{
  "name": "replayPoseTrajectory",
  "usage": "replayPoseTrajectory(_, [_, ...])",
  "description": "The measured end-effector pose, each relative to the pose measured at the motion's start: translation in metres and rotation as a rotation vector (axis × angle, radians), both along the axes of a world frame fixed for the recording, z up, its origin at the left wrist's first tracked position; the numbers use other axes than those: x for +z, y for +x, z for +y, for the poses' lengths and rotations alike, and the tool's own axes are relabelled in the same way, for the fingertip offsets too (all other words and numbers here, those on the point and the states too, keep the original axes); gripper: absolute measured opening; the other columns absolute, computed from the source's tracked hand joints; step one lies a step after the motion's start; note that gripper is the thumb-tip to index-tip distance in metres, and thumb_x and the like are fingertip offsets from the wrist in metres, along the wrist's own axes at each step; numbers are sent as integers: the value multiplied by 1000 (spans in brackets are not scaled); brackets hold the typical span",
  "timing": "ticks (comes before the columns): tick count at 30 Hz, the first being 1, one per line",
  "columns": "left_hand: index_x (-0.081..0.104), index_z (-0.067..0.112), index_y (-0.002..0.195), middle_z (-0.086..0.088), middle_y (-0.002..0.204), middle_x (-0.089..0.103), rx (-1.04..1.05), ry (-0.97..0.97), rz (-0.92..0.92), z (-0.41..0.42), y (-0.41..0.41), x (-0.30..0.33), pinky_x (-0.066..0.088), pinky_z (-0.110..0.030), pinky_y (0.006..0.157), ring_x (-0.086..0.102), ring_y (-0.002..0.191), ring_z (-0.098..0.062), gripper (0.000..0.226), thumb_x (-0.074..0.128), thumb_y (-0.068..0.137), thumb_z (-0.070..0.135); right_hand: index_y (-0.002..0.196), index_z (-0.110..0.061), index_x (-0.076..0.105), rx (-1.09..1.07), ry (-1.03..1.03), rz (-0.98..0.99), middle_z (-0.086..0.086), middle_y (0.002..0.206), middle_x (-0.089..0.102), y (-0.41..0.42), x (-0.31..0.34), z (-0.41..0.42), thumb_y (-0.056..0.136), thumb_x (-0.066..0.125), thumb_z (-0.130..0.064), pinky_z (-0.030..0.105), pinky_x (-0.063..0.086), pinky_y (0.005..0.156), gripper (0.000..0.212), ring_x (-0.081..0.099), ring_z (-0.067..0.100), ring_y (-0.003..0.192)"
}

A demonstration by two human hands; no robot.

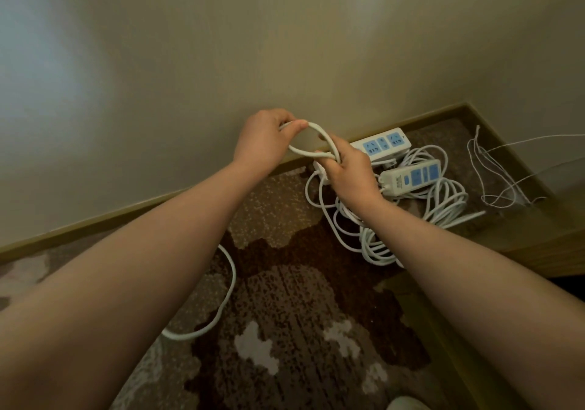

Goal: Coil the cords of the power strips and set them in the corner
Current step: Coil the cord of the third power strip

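Observation:
My left hand pinches a loop of white cord held up in front of the wall. My right hand grips the gathered end of that loop and a white power strip, mostly hidden under its fingers. The cord's loose part trails down over the carpet to the left. Two white power strips with blue sockets lie by the corner: one against the baseboard, the other in front of it, each among coiled white cord.
A thin white wire hangs in loops at the corner on the right. A brown patterned carpet covers the floor. A beige baseboard runs along the wall. A wooden furniture edge stands at the right.

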State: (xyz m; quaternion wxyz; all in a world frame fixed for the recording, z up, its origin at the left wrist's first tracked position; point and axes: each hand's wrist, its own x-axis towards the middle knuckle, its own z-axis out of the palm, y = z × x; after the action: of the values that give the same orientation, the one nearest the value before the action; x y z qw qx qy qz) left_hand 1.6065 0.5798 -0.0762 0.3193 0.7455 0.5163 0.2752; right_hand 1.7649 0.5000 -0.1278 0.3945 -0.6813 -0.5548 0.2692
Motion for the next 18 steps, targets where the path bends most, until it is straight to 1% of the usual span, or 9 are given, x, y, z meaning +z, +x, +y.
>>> replayPoseTrajectory(2, [70, 18, 82, 5, 57, 53, 5, -58, 15, 3, -4, -2, 35, -28, 51, 46, 53, -10, 25, 62, 86, 42, 129, -26, 62, 30, -12, -108, -10, 80, 65, 3, -1, 0, 93, 63, -30, 33, 50, 64, 36, 61, 7, 73])
replayPoseTrajectory(3, [70, 18, 80, 4, 55, 52, 9, -89, 18, 4, -7, -3, 35, -28, 52, 46, 51, -11, 25, 63, 86, 42, 127, -26, 63, 55, -18, -135, -8, 78, 66, 3, -1, 0, 92, 65, -32, 33, 51, 63, 35, 60, 5, 70])
replayPoseTrajectory(6, [73, 17, 83, 5, 55, 54, 26, -168, -11, 4, -15, -10, 37, -26, 51, 46, 50, -9, 25, 64, 85, 40, 121, -26, 64, 145, -1, -188, -16, 69, 59, 1, 1, -1, 89, 66, -45, 10, 40, 56, 38, 56, -10, 67])
replayPoseTrajectory(7, [73, 18, 82, 6, 54, 54, 32, -182, -20, 3, -16, -11, 37, -25, 50, 47, 49, -7, 24, 64, 85, 40, 119, -26, 64, 158, -2, -203, -17, 67, 57, 1, 2, 0, 89, 64, -49, 9, 39, 55, 38, 56, -12, 67])
replayPoseTrajectory(9, [72, 22, 77, 8, 51, 53, 44, -205, -41, 2, -18, -12, 37, -25, 50, 47, 48, -6, 21, 65, 85, 40, 111, -26, 65, 163, -25, -219, -14, 65, 57, 1, 4, 0, 92, 57, -52, 15, 37, 52, 33, 56, -5, 63])
replayPoseTrajectory(10, [71, 23, 73, 8, 50, 53, 49, -221, -54, 3, -18, -12, 37, -25, 51, 46, 47, -6, 22, 65, 85, 40, 106, -27, 65, 164, -39, -216, -12, 66, 57, 0, 4, 0, 94, 53, -53, 21, 39, 53, 31, 56, 0, 62])
replayPoseTrajectory(13, [69, 15, 71, 3, 50, 52, 23, -295, -95, 3, -20, -10, 36, -24, 50, 42, 41, -4, 33, 58, 90, 38, 94, -26, 63, 136, -61, -172, -8, 65, 56, -1, 5, 0, 100, 44, -51, 31, 39, 55, 31, 53, 5, 60])
replayPoseTrajectory(15, [68, 14, 75, 1, 52, 51, -22, -339, -125, 2, -24, -10, 34, -21, 47, 38, 37, -1, 37, 47, 97, 35, 90, -25, 63, 72, -63, -118, -10, 61, 51, 0, 6, 1, 102, 42, -48, 30, 37, 54, 34, 49, 3, 56])
replayPoseTrajectory(18, [70, 16, 94, 3, 55, 47, -84, -342, -113, -2, -39, -10, 31, -16, 42, 37, 37, 1, 35, 39, 100, 31, 88, -23, 64, 15, -66, -113, -11, 60, 49, 3, 6, 4, 103, 41, -46, 31, 36, 56, 36, 48, 4, 59])
